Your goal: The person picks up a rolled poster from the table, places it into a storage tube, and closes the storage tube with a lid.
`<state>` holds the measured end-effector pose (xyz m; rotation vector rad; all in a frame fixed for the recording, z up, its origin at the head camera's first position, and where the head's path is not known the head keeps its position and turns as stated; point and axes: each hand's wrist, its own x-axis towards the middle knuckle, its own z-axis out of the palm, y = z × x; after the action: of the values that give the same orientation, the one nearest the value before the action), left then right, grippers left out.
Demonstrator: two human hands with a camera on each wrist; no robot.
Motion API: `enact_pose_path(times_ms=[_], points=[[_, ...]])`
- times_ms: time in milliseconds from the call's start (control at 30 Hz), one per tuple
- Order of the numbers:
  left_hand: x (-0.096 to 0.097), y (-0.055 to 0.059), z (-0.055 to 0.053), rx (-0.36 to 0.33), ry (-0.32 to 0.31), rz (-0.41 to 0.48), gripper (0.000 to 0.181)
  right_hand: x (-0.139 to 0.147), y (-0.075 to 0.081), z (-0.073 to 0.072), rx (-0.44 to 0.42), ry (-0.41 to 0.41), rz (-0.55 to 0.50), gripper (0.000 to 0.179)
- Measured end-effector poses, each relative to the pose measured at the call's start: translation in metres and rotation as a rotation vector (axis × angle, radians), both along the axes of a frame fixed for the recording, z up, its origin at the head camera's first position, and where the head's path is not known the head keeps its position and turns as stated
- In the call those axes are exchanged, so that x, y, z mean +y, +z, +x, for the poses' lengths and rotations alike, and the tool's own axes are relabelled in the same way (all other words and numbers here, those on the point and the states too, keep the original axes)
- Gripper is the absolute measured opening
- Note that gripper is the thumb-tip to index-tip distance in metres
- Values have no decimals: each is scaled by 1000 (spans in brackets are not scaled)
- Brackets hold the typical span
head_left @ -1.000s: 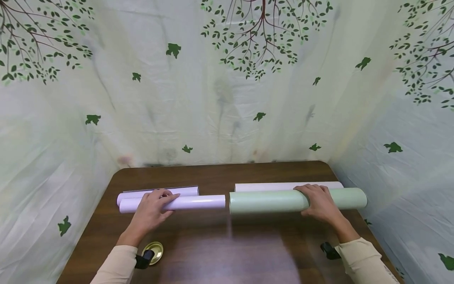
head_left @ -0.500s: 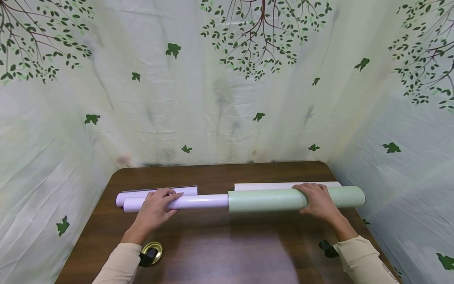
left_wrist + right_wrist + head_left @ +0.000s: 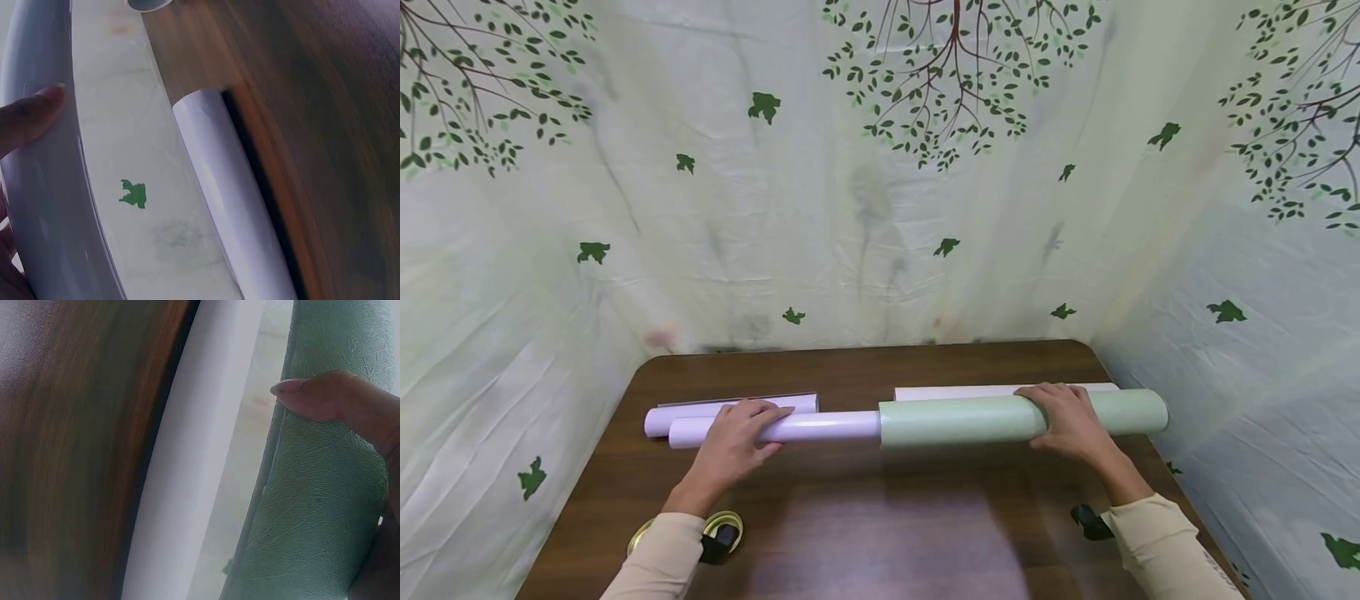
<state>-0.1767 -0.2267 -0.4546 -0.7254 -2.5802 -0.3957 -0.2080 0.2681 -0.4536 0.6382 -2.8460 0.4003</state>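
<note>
My left hand [image 3: 733,442] grips a glossy pale lavender roll [image 3: 831,426], its thumb along the near side in the left wrist view. My right hand [image 3: 1067,423] holds a thicker light green roll [image 3: 958,422] with a creased, textured surface, seen closely in the right wrist view. Both rolls lie level, end to end, above the table. The lavender roll's right end is hidden at the green roll's left end; whether it sits inside or behind cannot be told.
On the brown wooden table [image 3: 880,500] lie another lavender roll [image 3: 805,404] at left and a white roll [image 3: 955,392] at right, behind the held ones. Gold-coloured round items [image 3: 737,523] sit by my left wrist. A leaf-printed cloth [image 3: 880,275] surrounds the table.
The left hand has carried the lavender roll rightward, closing the gap to the green roll. Slightly less of the lavender roll shows now. The green roll has shifted a little left and up.
</note>
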Motion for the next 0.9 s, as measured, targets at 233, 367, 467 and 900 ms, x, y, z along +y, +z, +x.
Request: enact_pose_path(times_ms=[233, 367, 467, 900], points=[[9, 0, -1, 20, -40, -5, 49, 1, 3, 1, -2, -2, 6, 76], [16, 2, -2, 31, -48, -32, 48, 4, 4, 2, 0, -10, 13, 76], [21, 1, -4, 52, -62, -36, 48, 5, 5, 1, 8, -10, 14, 76], [33, 2, -11, 35, -74, -55, 47, 0, 6, -1, 7, -3, 2, 75]])
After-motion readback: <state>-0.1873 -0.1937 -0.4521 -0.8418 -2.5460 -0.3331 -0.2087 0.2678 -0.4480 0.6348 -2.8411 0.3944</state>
